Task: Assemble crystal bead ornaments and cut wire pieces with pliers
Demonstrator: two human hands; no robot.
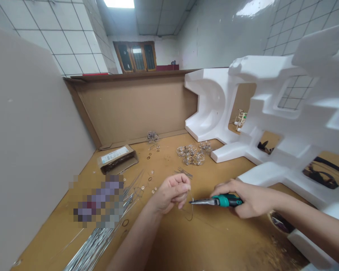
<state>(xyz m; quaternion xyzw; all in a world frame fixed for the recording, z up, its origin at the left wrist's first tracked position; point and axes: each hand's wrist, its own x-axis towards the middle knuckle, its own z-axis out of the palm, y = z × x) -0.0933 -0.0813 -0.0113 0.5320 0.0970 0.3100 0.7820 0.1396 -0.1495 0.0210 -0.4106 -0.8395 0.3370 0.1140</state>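
My left hand point(173, 190) is closed, its thumb and fingers pinching a thin wire point(192, 214) that hangs down in a curve. Wrapped around green-and-black handles, my right hand point(247, 197) holds a pair of long-nose pliers point(222, 201). The jaws point left and meet the wire just beside my left fingertips; whether they clamp it I cannot tell. Behind the hands lie some short cut wires point(185, 172) and a cluster of bent wire pieces point(190, 153). A bundle of straight metal wires point(94, 244) lies at the lower left.
White foam packing point(211, 101) stands along the right side. A cardboard panel point(135, 105) closes off the back, and a white panel point(25, 143) rises at left. An open small carton point(117, 158), dark rings point(125, 223) and a tangled wire heap point(152, 137) lie on the brown table.
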